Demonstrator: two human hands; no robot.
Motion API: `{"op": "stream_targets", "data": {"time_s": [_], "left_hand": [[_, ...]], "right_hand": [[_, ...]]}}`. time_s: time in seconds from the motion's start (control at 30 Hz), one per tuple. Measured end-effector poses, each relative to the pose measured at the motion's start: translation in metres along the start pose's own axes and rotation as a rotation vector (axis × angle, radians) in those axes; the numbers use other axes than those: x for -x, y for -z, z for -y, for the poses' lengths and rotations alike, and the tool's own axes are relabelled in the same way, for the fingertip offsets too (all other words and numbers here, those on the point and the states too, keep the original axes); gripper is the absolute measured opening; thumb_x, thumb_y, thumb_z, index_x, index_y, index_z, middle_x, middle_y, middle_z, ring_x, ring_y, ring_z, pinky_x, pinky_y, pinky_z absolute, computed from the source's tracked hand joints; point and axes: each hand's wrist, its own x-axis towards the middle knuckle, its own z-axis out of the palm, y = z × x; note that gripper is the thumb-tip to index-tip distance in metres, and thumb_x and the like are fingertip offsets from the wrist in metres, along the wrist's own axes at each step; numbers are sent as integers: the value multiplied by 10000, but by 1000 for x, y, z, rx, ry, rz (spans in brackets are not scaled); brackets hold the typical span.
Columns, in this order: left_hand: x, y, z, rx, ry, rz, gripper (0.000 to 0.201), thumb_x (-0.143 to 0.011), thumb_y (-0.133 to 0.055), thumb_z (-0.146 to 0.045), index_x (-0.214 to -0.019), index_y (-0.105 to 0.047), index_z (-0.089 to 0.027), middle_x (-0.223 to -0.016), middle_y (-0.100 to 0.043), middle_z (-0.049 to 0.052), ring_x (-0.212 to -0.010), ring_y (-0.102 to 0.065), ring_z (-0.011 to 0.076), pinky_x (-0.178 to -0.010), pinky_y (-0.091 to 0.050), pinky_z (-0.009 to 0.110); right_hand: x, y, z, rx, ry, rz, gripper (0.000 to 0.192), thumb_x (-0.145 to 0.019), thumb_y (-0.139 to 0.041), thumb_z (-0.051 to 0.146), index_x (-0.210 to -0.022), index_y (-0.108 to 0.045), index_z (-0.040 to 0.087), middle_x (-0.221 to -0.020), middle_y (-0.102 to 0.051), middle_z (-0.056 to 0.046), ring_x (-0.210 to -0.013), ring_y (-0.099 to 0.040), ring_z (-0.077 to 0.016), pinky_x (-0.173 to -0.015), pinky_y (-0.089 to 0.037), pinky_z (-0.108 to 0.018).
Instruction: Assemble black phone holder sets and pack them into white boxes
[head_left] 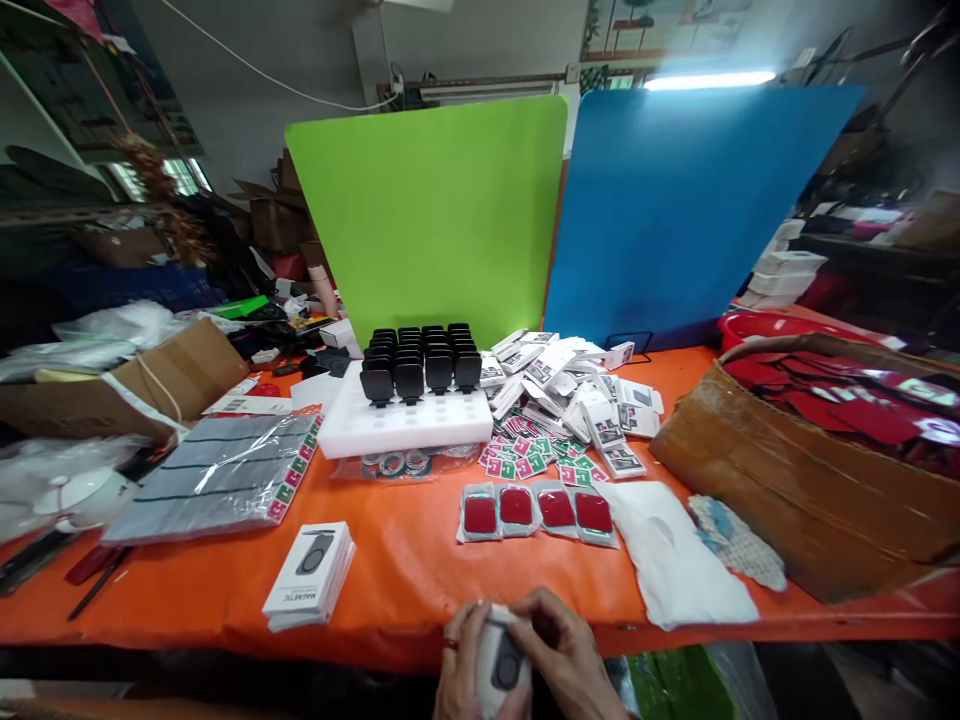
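Observation:
At the table's front edge my left hand (pixel 459 660) is wrapped round a small white box (pixel 491 675) with a dark device pictured on its face. My right hand (pixel 562 655) is closed at the box's upper right, thumb and fingers pinched against it; whether a flap lies between them is hidden. Left of my hands lies a stack of similar white boxes (pixel 309 575), the top one printed "MAGNETIC". Beyond them, red square pieces in clear wrappers (pixel 517 508) lie in a row.
Black stands (pixel 409 380) sit in a white foam block (pixel 405 430). Folded boxes (pixel 555 370) are heaped beside small green and red cards (pixel 517 455). A cardboard box (pixel 787 470) stands right, a white cloth (pixel 671 550) near it. A plastic-wrapped pack (pixel 225 470) lies left. Green (pixel 442 220) and blue (pixel 675 210) boards rise behind.

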Motion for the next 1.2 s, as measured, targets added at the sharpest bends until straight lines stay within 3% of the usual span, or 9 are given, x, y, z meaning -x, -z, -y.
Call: {"op": "stream_targets", "data": {"time_s": [0.17, 0.3, 0.47, 0.57, 0.67, 0.83, 1.03, 1.13, 1.2], "left_hand": [[-48, 25, -9, -255, -195, -89, 605, -724, -574, -216, -1325, -498, -204, -1353, -485, 163, -1242, -493, 323, -995, -462, 426], [-93, 67, 6, -480, -112, -199, 608, -700, -568, -306, -1272, -518, -107, -1266, -527, 211, -1180, -527, 358, -1001, -445, 484], [-114, 93, 45, -675, 27, -175, 546, -725, -495, -247, -1248, -534, -96, -1255, -543, 201, -1167, -544, 341, -1017, -423, 471], [-110, 90, 51, -660, 22, -151, 504, -751, -502, -271, -1225, -551, -106, -1334, -488, 210, -1229, -497, 366, -1043, -389, 502], [-101, 81, 33, -538, 0, -171, 537, -756, -537, -318, -1234, -541, -73, -1406, -405, 242, -1328, -369, 412, -1071, -332, 557], [-87, 54, -21, -38, 123, -103, 578, -730, -665, -404, -1239, -540, -159, -1350, -512, 165, -1303, -428, 323, -1103, -307, 510], [-75, 27, -61, 815, 471, 212, 504, -705, -736, -482, -1070, -640, -147, -1057, -684, 116, -1018, -626, 237, -912, -470, 341], [-67, 29, -60, 942, 585, 276, 393, -699, -762, -436, -909, -669, -117, -782, -696, 61, -698, -640, 164, -680, -497, 271], [-61, 35, -54, 982, 633, 204, 357, -683, -788, -378, -876, -663, -105, -726, -685, 45, -640, -630, 144, -642, -490, 252]], "right_hand": [[-54, 6, 44, 129, 198, 122, 319, -858, -555, 478, -969, -604, 184, -852, -630, -35, -726, -572, -157, -682, -480, -271], [-119, 79, 60, 535, 369, -245, 356, -851, -552, 378, -1139, -556, 170, -1111, -601, -129, -980, -566, -248, -890, -454, -394], [-181, 168, 58, 1025, 82, -599, 543, -826, -579, 321, -1299, -437, 93, -1284, -477, -220, -1210, -437, -344, -982, -365, -459], [-193, 187, 50, 1047, -31, -615, 577, -799, -616, 323, -1296, -437, 91, -1267, -484, -235, -1196, -452, -368, -964, -355, -484], [-195, 193, 48, 1007, -58, -580, 538, -802, -605, 318, -1261, -463, 76, -1223, -518, -238, -1163, -483, -353, -937, -372, -462], [-167, 166, 61, 820, 17, -413, 585, -804, -601, 400, -1287, -435, 113, -1133, -587, -170, -1027, -569, -268, -863, -447, -364], [-62, 57, 62, -72, 33, 437, 462, -829, -575, 455, -1216, -550, 206, -1072, -639, -77, -986, -604, -218, -858, -478, -350], [-46, 30, 61, -54, -16, 669, 399, -854, -539, 514, -1055, -648, 187, -902, -672, -51, -824, -628, -196, -756, -499, -329], [-63, 29, 62, 174, 36, 616, 398, -891, -479, 515, -873, -672, 168, -767, -659, -38, -703, -608, -174, -670, -484, -299]]}}
